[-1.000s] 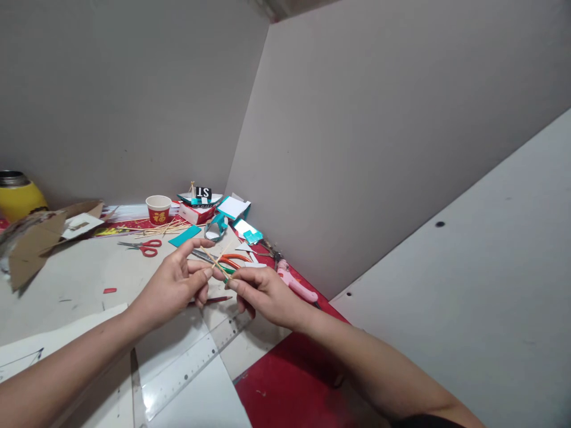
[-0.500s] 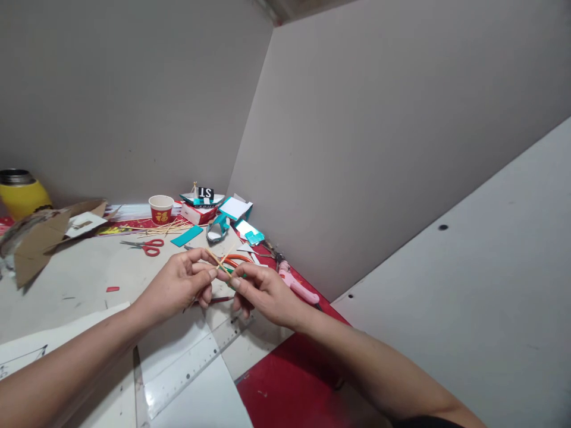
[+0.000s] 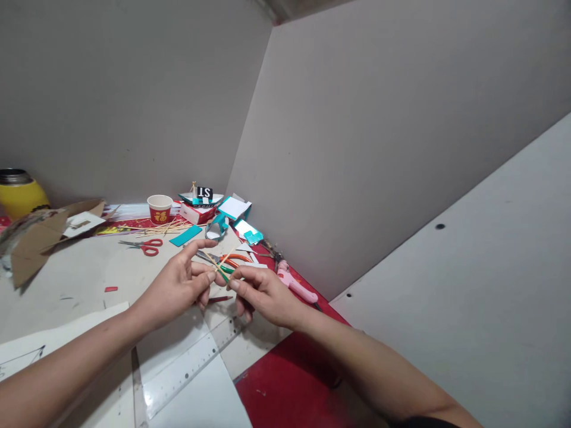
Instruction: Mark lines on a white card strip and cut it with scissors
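My left hand (image 3: 181, 282) now raises its forefinger off the crossed sticks (image 3: 226, 259), thumb pinching one. My right hand (image 3: 263, 294) pinches the other's near end; support appears adequate.

There are two hand-held slim tan wooden sticks (image 3: 226, 260), one pair of red-handled metal scissors (image 3: 141, 244), one tapered red paper cup (image 3: 159, 212) and one clear plastic ruler (image 3: 178, 371).

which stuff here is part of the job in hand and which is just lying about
In the job, it seems:
- two thin sticks, crossed between the left hand and right hand

Apparently lying about:
- red-handled scissors
- clear ruler
- paper cup
- pink-handled tool
- yellow container
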The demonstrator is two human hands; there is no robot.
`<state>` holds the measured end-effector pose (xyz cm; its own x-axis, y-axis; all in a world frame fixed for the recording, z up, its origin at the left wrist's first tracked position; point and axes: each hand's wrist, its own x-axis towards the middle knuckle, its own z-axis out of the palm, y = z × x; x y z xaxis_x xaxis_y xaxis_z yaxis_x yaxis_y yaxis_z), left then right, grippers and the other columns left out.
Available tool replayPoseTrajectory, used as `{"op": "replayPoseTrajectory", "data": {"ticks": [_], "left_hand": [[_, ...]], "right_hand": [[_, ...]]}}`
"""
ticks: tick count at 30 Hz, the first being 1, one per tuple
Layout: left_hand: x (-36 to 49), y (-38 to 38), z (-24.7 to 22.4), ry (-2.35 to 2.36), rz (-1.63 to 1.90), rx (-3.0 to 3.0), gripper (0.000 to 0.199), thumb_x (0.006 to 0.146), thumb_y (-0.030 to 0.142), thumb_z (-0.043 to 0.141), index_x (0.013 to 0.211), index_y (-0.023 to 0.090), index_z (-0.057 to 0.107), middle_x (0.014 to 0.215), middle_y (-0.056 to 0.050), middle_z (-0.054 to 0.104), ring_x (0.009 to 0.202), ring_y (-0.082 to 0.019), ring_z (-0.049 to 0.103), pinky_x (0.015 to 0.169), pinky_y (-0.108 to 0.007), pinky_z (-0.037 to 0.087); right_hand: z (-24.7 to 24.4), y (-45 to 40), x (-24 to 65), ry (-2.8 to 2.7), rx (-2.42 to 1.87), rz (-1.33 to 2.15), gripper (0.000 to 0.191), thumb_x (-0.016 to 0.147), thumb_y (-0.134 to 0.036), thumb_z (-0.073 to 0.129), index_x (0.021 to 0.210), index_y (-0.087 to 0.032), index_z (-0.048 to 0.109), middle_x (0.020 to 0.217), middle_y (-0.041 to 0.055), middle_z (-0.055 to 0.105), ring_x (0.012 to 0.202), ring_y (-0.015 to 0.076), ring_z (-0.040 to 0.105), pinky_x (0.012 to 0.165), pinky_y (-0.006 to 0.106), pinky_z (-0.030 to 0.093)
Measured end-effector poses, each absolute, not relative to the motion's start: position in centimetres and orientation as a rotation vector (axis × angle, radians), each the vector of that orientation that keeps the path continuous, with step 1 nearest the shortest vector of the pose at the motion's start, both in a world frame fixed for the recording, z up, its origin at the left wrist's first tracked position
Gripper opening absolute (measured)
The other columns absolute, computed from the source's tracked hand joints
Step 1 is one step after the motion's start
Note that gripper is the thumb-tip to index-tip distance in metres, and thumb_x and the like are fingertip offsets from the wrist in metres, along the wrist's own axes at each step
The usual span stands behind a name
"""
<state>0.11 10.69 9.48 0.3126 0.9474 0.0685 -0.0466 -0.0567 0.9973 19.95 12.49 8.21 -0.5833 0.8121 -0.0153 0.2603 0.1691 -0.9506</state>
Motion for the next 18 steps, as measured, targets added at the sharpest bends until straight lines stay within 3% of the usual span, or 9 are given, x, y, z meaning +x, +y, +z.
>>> {"op": "replayPoseTrajectory", "data": {"ticks": [13, 18], "left_hand": [[0.06, 10.75, 9.56, 0.944, 1.014, 1.312, 0.084, 0.078, 0.026, 0.062, 0.149, 0.024, 0.018, 0.070, 0.003, 0.068, 0.043, -0.010, 0.052, 0.035, -0.016, 0.031], [0.06, 10.82, 9.55, 0.939, 1.015, 1.305, 0.087, 0.079, 0.027, 0.063, 0.151, 0.022, 0.014, 0.069, 0.003, 0.068, 0.040, -0.008, 0.048, 0.033, -0.015, 0.030]], "right_hand": [[7.73, 12.80, 19.73, -1.909, -1.025, 1.490, 0.034, 0.090, -0.054, 0.055, 0.081, -0.021, 0.051, 0.054, -0.0033, 0.062, 0.039, 0.0106, 0.055, 0.040, 0.020, 0.041], [7.97, 12.91, 19.76, -1.906, -1.013, 1.462, 0.035, 0.087, -0.054, 0.060, 0.089, -0.020, 0.057, 0.061, -0.0018, 0.064, 0.047, 0.0122, 0.059, 0.048, 0.024, 0.047]]}}
